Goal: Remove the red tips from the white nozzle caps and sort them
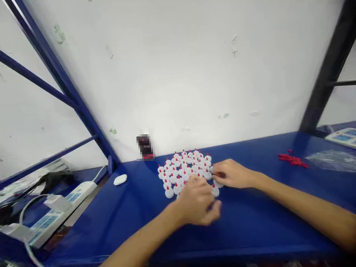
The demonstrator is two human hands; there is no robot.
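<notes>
Several white round caps with red pointed tips [174,178] stand upright, packed close together on the blue table. At the right edge of this group my right hand [235,174] has its thumb and fingers pinched round one of the white caps, which they partly cover. My left hand [198,202] is over the near side of the group, blurred by motion, its fingers bent and its thumb pointing right. What it may hold is hidden. Just in front of my right hand's wrist side, a white cap [215,191] stands between both hands.
Small red tips [293,159] lie in a pile at the right, beside a clear plastic bag [330,160]. A white oval case [120,180] lies on the left of the blue table [250,230]. A pixelated dark object [145,146] leans at the wall. Power strips [66,205] flank the table.
</notes>
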